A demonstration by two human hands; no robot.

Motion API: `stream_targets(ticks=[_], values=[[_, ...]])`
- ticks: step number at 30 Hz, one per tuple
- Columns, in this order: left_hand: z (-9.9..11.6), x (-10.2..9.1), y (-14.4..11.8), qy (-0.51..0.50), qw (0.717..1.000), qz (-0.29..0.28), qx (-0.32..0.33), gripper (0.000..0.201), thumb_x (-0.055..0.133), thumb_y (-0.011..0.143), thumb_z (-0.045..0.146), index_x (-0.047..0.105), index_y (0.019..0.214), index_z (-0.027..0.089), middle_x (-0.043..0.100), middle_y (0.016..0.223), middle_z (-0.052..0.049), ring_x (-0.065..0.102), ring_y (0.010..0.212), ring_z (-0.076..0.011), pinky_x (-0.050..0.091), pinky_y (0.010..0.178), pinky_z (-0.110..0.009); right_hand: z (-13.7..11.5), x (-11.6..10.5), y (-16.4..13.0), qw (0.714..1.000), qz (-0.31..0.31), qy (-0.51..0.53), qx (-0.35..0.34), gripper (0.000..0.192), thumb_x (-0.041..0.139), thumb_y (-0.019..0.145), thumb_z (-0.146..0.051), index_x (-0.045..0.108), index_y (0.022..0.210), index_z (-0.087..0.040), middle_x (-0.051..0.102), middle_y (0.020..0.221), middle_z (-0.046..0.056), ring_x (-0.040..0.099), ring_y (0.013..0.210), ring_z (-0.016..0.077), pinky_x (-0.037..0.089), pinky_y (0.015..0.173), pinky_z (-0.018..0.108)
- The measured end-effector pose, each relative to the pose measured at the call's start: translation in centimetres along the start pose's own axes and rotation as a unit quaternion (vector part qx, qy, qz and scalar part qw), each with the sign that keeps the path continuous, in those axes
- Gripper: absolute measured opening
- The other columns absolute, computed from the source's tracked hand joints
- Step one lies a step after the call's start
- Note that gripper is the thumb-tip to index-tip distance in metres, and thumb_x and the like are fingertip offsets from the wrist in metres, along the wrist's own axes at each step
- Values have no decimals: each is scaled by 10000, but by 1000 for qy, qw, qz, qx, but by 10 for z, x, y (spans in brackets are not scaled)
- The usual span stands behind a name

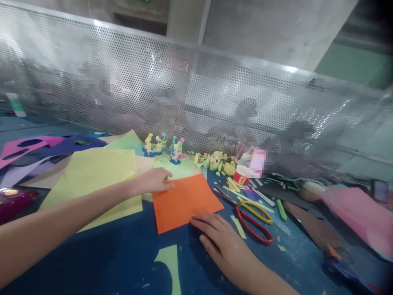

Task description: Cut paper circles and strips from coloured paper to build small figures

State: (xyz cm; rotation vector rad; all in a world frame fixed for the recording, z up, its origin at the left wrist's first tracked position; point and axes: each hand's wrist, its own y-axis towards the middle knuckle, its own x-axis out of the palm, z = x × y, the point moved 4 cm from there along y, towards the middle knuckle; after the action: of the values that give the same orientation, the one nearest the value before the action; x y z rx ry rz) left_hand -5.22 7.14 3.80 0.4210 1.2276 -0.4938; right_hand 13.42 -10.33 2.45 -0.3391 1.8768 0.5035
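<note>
Orange paper sheet (184,200) lies flat on the blue bench (123,254), overlapping a yellow-green sheet (92,172). Left hand (152,180) rests on its far-left corner, fingers together and flat, pinching nothing. Right hand (217,237) presses the near edge, fingers slightly spread, flat. To handle it cleanly, probably keep both palms light and corners aligned. Scissors (251,217) sit just beside the right edge, scraps near; glue pot (242,175) beyond. Open room near-left on the bench; mesh screen (196,94) closes the back.
</note>
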Motion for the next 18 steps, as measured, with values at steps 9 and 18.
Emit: stream_targets(ticks=[9,18], values=[[5,-14,-12,-300,947,-113,2,260,560,694,355,695,841,190,704,874,-40,633,843,-246,441,673,-257,6,0,-2,997,62,45,31,345,380,908,-289,494,1229,-237,487,1307,48,416,1224,171,342,1053,380],[38,-10,-24,-597,789,-129,-61,462,725,631,298,533,1030,166,688,946,-105,659,863,-270,510,746,-365,19,-9,-7,975,164,68,133,571,450,854,-452,306,1349,-205,339,1393,100,288,1305,226,286,1070,422]])
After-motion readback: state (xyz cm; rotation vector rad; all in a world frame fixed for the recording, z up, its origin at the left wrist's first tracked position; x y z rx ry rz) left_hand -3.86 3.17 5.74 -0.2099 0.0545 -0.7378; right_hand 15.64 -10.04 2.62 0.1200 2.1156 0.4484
